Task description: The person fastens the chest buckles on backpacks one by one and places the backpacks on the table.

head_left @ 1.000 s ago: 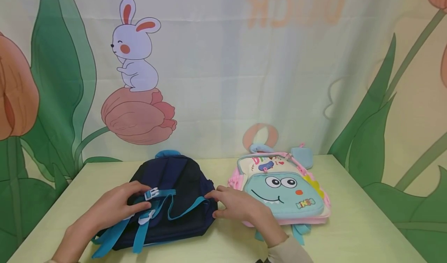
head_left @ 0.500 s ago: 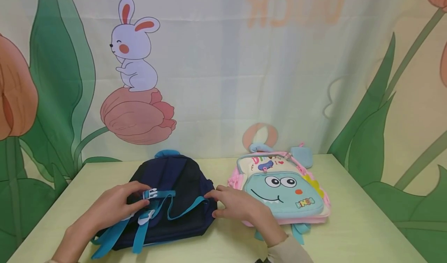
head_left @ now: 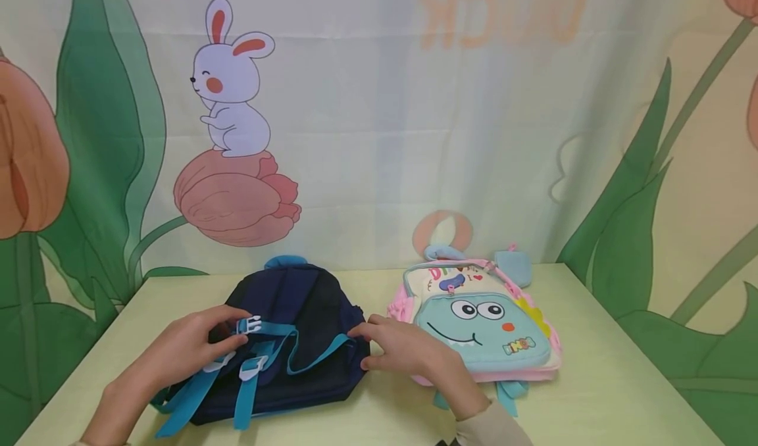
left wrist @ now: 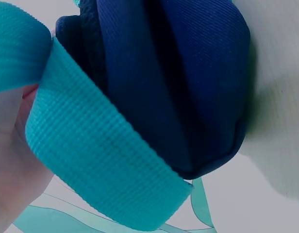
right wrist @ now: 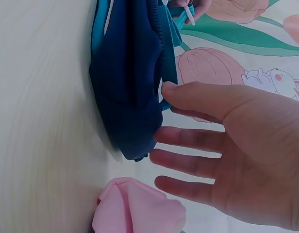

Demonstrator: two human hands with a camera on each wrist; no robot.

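Observation:
In the head view a dark navy backpack (head_left: 314, 301) with teal straps lies on the left half of the table, its strap side up. My left hand (head_left: 183, 347) pinches a white clip buckle (head_left: 253, 325) on a teal strap. A second white buckle (head_left: 253, 367) sits just below it. In the left wrist view a wide teal strap (left wrist: 106, 145) covers part of the hand. My right hand (head_left: 408, 344) touches the backpack's right side, index fingertip at the end of a teal strap (head_left: 322, 357). In the right wrist view its fingers are mostly straight and spread.
A pink and mint backpack (head_left: 485, 327) with a cartoon face lies to the right, close behind my right hand. Both bags are on a pale yellow table (head_left: 598, 367). A printed curtain (head_left: 367, 130) hangs behind its back edge.
My left hand has drawn the buckle slightly to the left, along with its strap. The right hand and the pink backpack stay where they were.

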